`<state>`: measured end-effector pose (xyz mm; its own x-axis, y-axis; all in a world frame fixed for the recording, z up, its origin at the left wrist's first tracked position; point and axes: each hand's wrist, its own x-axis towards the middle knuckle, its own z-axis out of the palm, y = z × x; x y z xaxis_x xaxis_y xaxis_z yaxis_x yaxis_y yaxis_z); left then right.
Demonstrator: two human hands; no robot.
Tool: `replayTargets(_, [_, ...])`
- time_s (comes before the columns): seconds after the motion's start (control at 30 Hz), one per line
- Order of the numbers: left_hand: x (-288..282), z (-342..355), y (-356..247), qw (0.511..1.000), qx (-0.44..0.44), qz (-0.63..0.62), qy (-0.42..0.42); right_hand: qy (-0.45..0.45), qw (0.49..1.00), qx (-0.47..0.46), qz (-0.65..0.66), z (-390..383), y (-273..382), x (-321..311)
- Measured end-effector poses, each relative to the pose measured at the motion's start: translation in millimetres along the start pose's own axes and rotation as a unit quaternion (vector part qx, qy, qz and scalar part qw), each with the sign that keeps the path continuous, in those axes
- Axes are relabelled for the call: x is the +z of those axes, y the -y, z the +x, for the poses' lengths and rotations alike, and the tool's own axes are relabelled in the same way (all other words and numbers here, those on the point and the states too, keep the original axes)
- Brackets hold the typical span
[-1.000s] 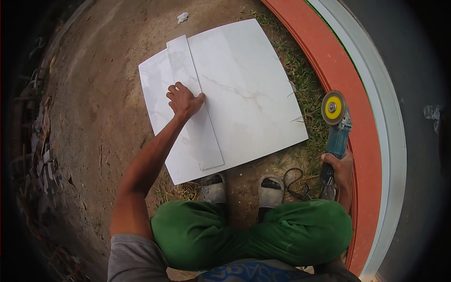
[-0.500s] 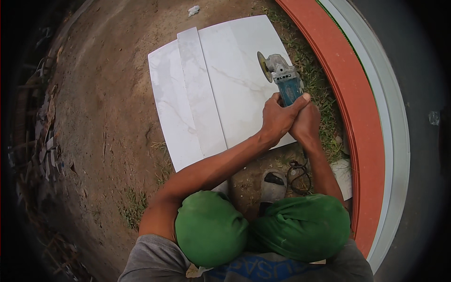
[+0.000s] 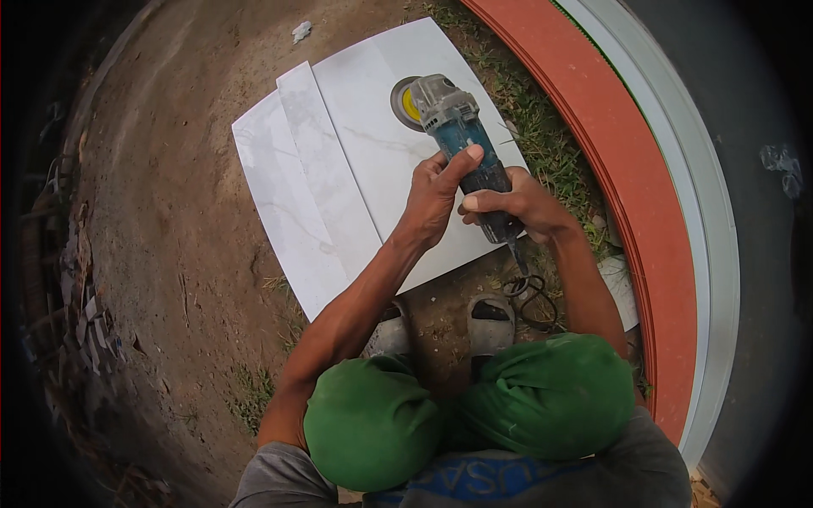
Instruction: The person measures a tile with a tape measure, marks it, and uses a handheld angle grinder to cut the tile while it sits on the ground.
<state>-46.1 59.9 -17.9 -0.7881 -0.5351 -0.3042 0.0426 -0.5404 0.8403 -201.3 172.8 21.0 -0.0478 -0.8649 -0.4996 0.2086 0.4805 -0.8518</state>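
Both my hands are closed on a blue-and-grey angle grinder (image 3: 464, 135). My left hand (image 3: 436, 193) wraps the front of its blue body, thumb on top. Farther back, my right hand (image 3: 523, 203) grips the dark rear end near the cord. A round disc (image 3: 408, 103) with a yellow centre shows at the head's left side. Beneath the grinder lies a large white tile (image 3: 373, 110) with faint grey veins. A narrower white strip (image 3: 318, 152) rests across its left part. Whether the disc touches the tile I cannot tell.
A black cord (image 3: 533, 300) coils on the ground by my right sandal (image 3: 491, 326). Grass (image 3: 542, 135) grows between the tile and a raised red-orange edge (image 3: 610, 127) on the right. Bare soil (image 3: 186, 186) spreads to the left, with debris (image 3: 89, 313) at the far left.
The grinder has moved left and nearer, turning so the disc's yellow face shows. My right hand has slid back to its rear end, apart from the left hand.
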Motion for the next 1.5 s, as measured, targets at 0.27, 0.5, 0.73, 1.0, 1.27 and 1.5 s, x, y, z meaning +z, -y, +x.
replayTargets(0.27, [-28.2, -0.1, -20.5, 0.979, -0.035, -0.01, 0.201, 0.151, 0.928, -0.07, 0.333, 18.3, -15.9, 20.5])
replayTargets(0.5, [-24.2, 5.4, -14.7, 0.995, 0.009, -0.082, 0.064, 0.02, 0.982, -0.065, 0.178, 29.1, 10.7, 29.0])
replayTargets(0.73, [-14.5, 5.8, 1.4, 0.988, -0.037, -0.148, -0.008, -0.104, 0.991, -0.072, 0.048, 35.9, 2.1, 39.2])
replayTargets(1.0, [-14.0, 13.4, 5.2, 0.98, -0.016, -0.2, -0.019, -0.126, 0.99, -0.065, -0.009, 43.7, 9.0, 38.5])
replayTargets(1.27, [-53.5, 49.3, -13.7, 0.991, 0.018, -0.124, -0.05, -0.136, 0.964, -0.003, -0.228, 126.0, 30.1, 28.4])
replayTargets(1.5, [-106.7, 116.2, -27.0, 0.996, -0.008, -0.043, -0.083, -0.194, 0.938, -0.011, -0.289, 222.2, 44.4, 17.2])
